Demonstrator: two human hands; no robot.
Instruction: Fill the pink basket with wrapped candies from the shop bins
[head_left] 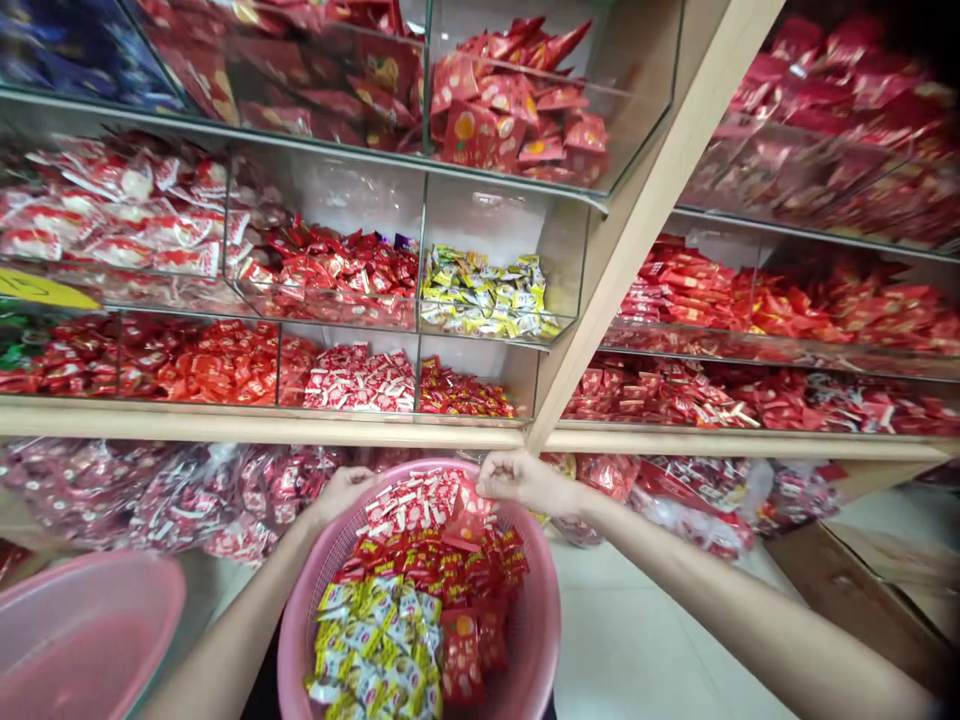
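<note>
A round pink plastic basket [541, 590] is in front of me at the bottom middle. Inside it lie yellow-and-white wrapped candies [379, 640], small red-and-white candies [412, 503], dark red candies [431, 565] and larger red packets [461, 640]. My left hand [346, 490] is closed on the basket's far left rim. At the far right rim, my right hand [517, 478] pinches the upper corner of a red candy packet [469, 518], which hangs over the heap. Part of the left hand's fingers is hidden behind the rim.
Clear-fronted shelf bins hold red packets [517, 115], yellow candies [487, 290] and red-and-white candies [360, 380]. A slanting wooden post [645, 240] divides the shelves. Stuffed plastic bags [187, 500] lie underneath. Another pink basin [82, 610] stands left, a cardboard box [862, 600] right.
</note>
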